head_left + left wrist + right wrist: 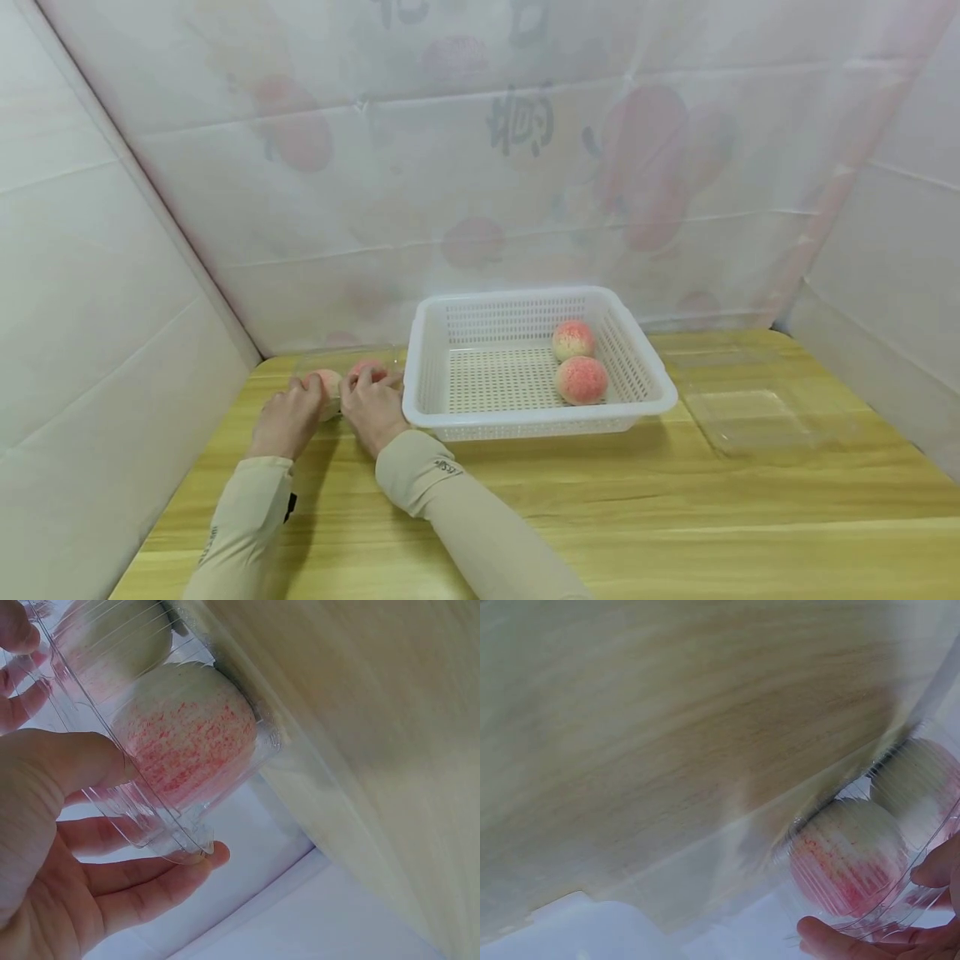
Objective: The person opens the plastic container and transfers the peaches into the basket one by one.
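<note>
— So, where does the clear box (180,837) sit?
— Left of the frame in the head view, on the bench (675,517), near the left end of the basket (480,420). At least two boxed peaches (187,735) inside, side by side, pink and cream, seen through ribbed plastic.
— Left hand (287,414)?
— At the box's left end. Grip pinching the rim, thumb over, fingers under; lower left of the left wrist view.
— And the right hand (371,408)?
— Other end, close beside the basket. Grip pinching the rim too, thumb and fingers on opposite sides; lower right of the right wrist view. Cannot tell whether the lid is snapped down all round.
— Basket contents?
— White, slotted walls, centre of the head view. Rear peach (573,340) and front peach (582,381) in its right part, touching.
— Further right?
— Second box (757,417), clear as well, on the bench at the right of the frame. Backdrop (480,192) behind: pale, creased, faint fruit prints. Beige sleeves (495,517) on both arms, dark lettering.
</note>
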A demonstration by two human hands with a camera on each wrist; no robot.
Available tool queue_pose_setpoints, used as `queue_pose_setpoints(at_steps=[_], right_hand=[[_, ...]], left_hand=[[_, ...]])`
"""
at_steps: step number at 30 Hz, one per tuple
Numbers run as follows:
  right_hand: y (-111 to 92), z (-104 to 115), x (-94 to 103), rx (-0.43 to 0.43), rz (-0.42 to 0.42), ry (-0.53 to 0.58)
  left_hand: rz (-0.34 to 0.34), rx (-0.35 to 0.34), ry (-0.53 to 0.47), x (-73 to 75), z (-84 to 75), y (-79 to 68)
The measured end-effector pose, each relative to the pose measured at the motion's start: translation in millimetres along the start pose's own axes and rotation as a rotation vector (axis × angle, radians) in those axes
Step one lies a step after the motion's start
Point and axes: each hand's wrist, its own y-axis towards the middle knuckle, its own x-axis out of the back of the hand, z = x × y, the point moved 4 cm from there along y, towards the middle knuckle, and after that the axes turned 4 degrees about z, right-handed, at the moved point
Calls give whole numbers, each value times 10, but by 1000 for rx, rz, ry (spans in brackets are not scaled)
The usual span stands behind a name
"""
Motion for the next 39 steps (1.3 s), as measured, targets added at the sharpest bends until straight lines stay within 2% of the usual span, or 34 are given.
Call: queue_pose_setpoints(at_steps=[6,12,20,27,34,39], right_hand=[[-5,3,5,9,-3,-8],[7,-18,25,45,-6,9],[11,-43,33,28,-24,45],[9,-36,17,-3,-11,83],[11,-36,36,-7,-41,64],[6,-41,34,-7,-31,71]], left_hand=[[-25,15,0,19,-49,1],[26,77,-23,-39,-35,22],[-80,0,57,30,-51,0],[-50,-31,74,50,-66,-1],[13,-16,38,27,-23,19],[45,-1,6,6,13,21]])
